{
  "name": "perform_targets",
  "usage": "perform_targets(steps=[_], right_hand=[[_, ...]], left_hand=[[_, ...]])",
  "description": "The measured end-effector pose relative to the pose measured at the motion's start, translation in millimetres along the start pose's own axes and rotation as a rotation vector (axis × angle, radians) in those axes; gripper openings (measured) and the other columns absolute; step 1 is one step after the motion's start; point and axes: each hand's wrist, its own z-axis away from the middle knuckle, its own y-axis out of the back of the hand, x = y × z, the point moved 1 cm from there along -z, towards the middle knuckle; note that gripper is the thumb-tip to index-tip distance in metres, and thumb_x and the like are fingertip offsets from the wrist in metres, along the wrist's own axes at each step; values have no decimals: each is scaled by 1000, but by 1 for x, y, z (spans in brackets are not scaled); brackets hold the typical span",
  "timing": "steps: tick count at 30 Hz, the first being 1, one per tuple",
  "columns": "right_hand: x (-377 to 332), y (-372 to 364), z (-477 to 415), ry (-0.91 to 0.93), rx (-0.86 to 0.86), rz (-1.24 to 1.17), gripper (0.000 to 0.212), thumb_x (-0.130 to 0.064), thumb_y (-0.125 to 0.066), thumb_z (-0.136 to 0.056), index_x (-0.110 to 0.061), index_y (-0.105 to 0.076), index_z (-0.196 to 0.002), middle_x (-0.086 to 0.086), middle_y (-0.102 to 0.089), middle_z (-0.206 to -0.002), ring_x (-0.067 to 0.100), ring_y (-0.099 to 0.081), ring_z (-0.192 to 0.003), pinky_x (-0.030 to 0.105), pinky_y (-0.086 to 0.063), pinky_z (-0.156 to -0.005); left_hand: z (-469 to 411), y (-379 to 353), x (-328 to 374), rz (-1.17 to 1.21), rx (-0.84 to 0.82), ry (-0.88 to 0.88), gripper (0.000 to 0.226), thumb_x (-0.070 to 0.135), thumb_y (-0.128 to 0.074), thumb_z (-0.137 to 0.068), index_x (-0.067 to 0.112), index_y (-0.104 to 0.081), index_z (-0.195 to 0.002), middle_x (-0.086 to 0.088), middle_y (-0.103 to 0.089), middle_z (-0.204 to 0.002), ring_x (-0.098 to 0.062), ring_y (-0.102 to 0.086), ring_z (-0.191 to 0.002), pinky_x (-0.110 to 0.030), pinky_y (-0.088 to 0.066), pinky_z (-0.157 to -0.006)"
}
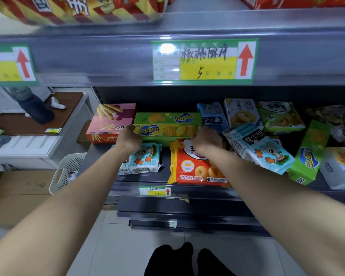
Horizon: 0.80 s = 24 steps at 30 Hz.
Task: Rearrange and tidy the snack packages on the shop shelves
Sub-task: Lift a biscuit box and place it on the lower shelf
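A white slatted basket (68, 170) sits beside a cardboard box (18, 196); a dark bottle (35, 110) stands on a brown counter (68, 108)

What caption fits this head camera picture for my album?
The left hand and right hand grip a green Zecheese box by its ends on a shop shelf, beside a pink box.

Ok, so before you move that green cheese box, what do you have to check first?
1. Grip: the left hand holds one end of the green Zecheese box and the right hand holds the other. Ok.
2. Box level: it lies level, long side to the front. Ok.
3. Room on the left: the pink box sits close beside it. I cannot tell whether they touch.
4. What is under the box: hidden. Cannot tell.
5. Right neighbours: the blue bear packs lie tilted in a heap. Not ok.
6. In front: the orange bag lies flat. Ok.
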Motion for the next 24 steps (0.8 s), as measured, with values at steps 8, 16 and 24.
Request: perform_targets(steps=[8,16,24], right_hand=[[1,18,18,65,-12,7,34,-23,-46,-95,-7,-51,-125,15,-56,-127,34,-51,-119,40,-44,-95],[-12,41,56,187,-42,-102,31,-27,-50,-90,-15,-57,-117,10,-59,-121,32,-57,-108,38,-50,-90],[2,83,112,323,58,-200,27,-26,-50,-93,-10,-62,-111,14,-63,-113,35,-59,-103,41,-51,-88]], left_hand=[[34,11,14,-29,69,-64,47,-5,-47,-88,2,-45,-135,-18,-52,-135,-32,-57,-109,-24,-42,-78],[87,0,39,58,-40,-152,39,-4,-48,-89,0,-53,-127,-22,-59,-124,-36,-61,-95,-34,-50,-69],[159,4,77,13,50,-286,36,-1,-47,-90,4,-56,-124,-11,-58,-128,-25,-54,-116,-25,-41,-94]])
